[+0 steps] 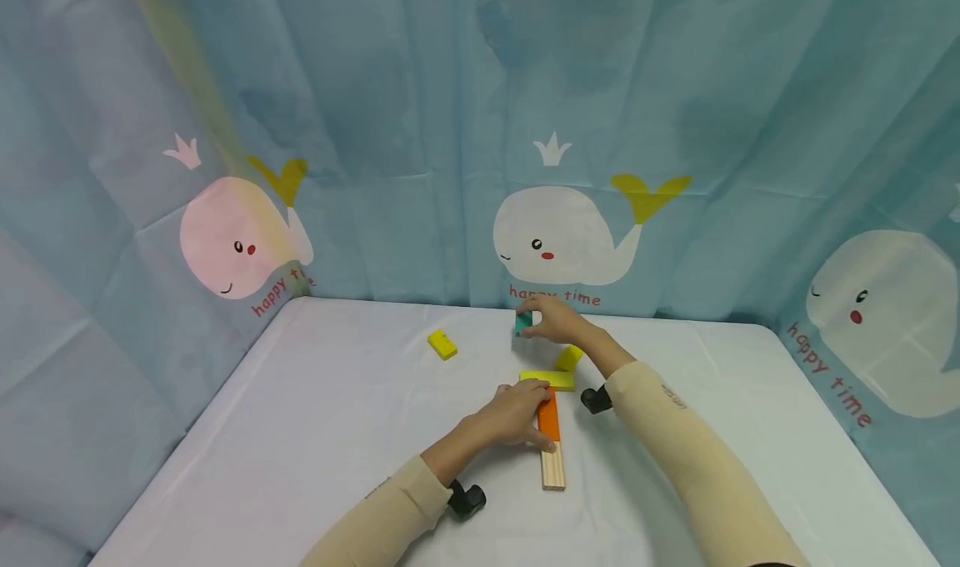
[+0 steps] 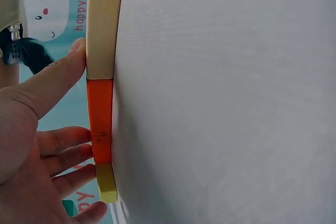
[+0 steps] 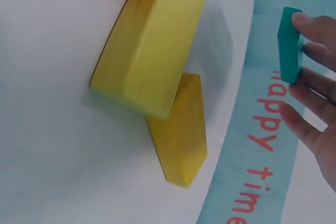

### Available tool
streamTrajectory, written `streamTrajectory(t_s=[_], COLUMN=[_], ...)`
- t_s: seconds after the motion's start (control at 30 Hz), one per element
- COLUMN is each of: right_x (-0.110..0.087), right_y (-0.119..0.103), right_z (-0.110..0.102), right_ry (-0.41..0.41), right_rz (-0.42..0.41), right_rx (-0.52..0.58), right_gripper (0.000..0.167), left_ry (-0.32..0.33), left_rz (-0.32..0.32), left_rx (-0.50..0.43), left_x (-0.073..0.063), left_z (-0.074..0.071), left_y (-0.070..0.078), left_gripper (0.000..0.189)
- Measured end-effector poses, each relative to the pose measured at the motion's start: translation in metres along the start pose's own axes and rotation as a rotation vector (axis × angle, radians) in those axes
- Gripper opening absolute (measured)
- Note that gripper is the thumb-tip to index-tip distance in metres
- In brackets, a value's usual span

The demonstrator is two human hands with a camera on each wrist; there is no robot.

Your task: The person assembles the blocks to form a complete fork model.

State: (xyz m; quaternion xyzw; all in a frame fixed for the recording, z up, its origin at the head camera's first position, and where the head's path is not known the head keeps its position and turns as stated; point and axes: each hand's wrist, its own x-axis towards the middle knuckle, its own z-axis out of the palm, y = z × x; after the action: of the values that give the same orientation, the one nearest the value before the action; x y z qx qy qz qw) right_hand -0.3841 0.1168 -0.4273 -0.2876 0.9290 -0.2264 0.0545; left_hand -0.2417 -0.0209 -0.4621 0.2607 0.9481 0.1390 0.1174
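Over a row of wooden blocks, my left hand (image 1: 510, 414) is spread, with its fingers straight. Its thumb touches the side of the plain wood block (image 2: 102, 30), and its fingertips lie along the orange block (image 2: 101, 121) and the yellow block (image 2: 106, 182). Orange and plain blocks stand end to end; the longer yellow block lies crosswise at the far end. My right hand (image 1: 555, 320) pinches a teal block (image 3: 290, 45) between thumb and fingers, near the back of the table. Below it, another yellow block (image 3: 181, 135) sits at an angle by the crosswise one.
A yellow block (image 1: 442, 344) lies apart at the back left of the white table (image 1: 315, 417). Behind the table hangs a blue curtain (image 1: 405, 133) with whale prints. A dark wrist camera (image 1: 467, 500) sits below the left wrist, close over the tabletop.
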Motion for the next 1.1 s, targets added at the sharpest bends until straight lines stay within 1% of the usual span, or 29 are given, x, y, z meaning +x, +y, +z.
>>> streamTrajectory(t_s=[0.27,0.5,0.6,0.8,0.87,1.03,1.1], right_x=[-0.01,-0.019,-0.024,-0.033,-0.035,-0.038,-0.039], right_y=[0.003,0.005,0.006,0.008,0.009,0.012,0.012], right_z=[-0.005,-0.005,-0.005,-0.001,0.0,0.003,0.003], right_ry=[0.001,-0.007,-0.013,-0.02,-0.029,-0.035,-0.031], right_rz=[-0.012,-0.041,-0.041,-0.022,-0.002,0.024,0.02], right_rx=[0.0,-0.055,-0.055,-0.027,-0.018,-0.012,-0.012], right_gripper=[0.042,0.043,0.043,0.043,0.043,0.043,0.042], left_ry=[0.007,0.017,0.015,0.012,0.013,0.015,0.015], left_rz=[-0.001,0.001,0.002,0.003,0.005,0.013,0.013], left_rx=[0.005,0.002,-0.005,-0.009,-0.008,-0.004,-0.006], left_x=[0.001,0.003,0.004,0.003,0.003,0.003,0.003], left_z=[0.001,0.003,0.004,0.003,0.003,0.003,0.004], left_y=[-0.002,-0.003,-0.003,-0.002,-0.002,-0.002,-0.002], left_gripper=[0.081,0.081,0.081,0.081,0.08,0.08,0.08])
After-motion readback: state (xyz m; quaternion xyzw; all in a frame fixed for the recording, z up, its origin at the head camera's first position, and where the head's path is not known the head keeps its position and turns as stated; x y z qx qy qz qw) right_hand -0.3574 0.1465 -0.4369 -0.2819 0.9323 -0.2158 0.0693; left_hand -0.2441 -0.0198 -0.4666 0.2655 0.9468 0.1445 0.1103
